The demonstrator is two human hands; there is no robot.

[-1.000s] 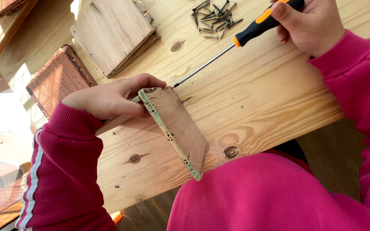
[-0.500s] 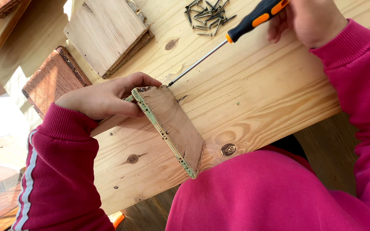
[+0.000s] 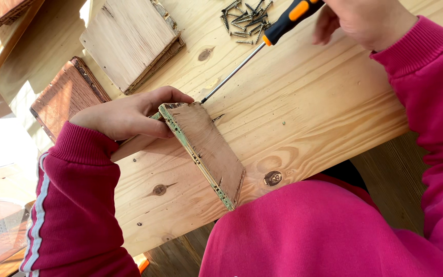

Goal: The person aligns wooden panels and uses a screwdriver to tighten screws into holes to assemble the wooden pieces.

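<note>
Two hands work: left hand (image 3: 129, 114) fingers pinch wooden panel (image 3: 208, 151); right hand (image 3: 365, 20) fingers grip screwdriver (image 3: 262, 43).

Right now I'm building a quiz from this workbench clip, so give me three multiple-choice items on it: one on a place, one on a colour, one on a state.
1. Where is the heap of small dark metal screws?
A. on the pale pine board, at its far edge beside the screwdriver's handle
B. in the person's lap
C. on the reddish wooden panel

2. What colours is the handle of the screwdriver?
A. blue and white
B. orange and black
C. plain wood

3. How is the small brown wooden panel with the green edge held?
A. lying flat, untouched
B. lifted clear into the air
C. tilted on edge on the board, gripped by the left hand

Answers: 1 A, the screws lie on the board near the right hand; 2 B, the grip shows both; 3 C, fingers clasp its end.
</note>
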